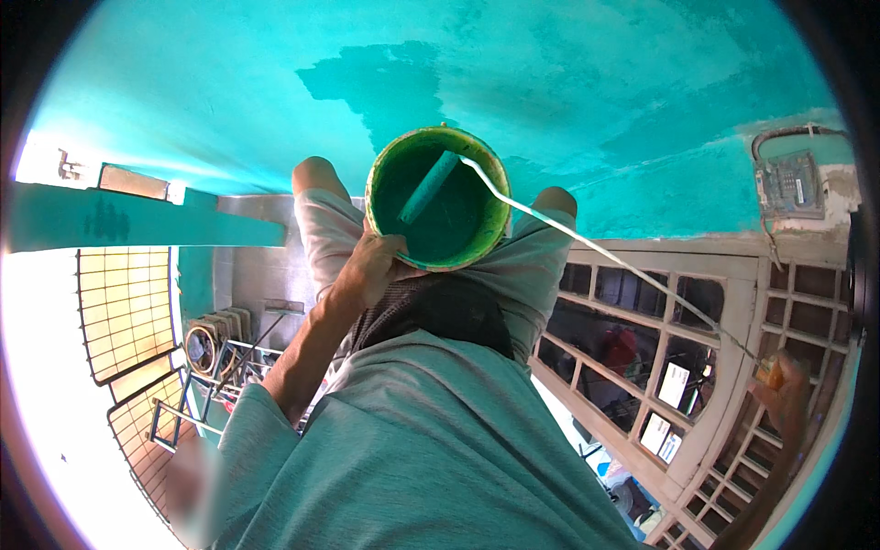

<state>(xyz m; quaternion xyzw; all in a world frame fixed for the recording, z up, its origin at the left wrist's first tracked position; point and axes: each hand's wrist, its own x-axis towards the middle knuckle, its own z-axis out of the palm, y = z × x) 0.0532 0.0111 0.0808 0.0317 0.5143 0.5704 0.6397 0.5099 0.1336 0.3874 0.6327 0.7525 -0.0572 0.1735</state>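
Turquoise wall [568, 82] ahead, darker patch [390, 87] at upper middle. Grey box [793, 188] at right, markings too small to read. White sheets [675, 384] at paned wooden frame [739, 284], print likewise illegible. Paint bucket [503, 197] between knees [318, 176], left hand [374, 261] gripping rim. Right hand [786, 392] closed round far end of long white handle [632, 268]; roller [429, 188] inside bucket.

Turquoise wall [229, 101], darker patch [394, 87]; grey box [790, 186] right; paned wooden frames [642, 330] below; grille [128, 302] left, bright light [55, 385]
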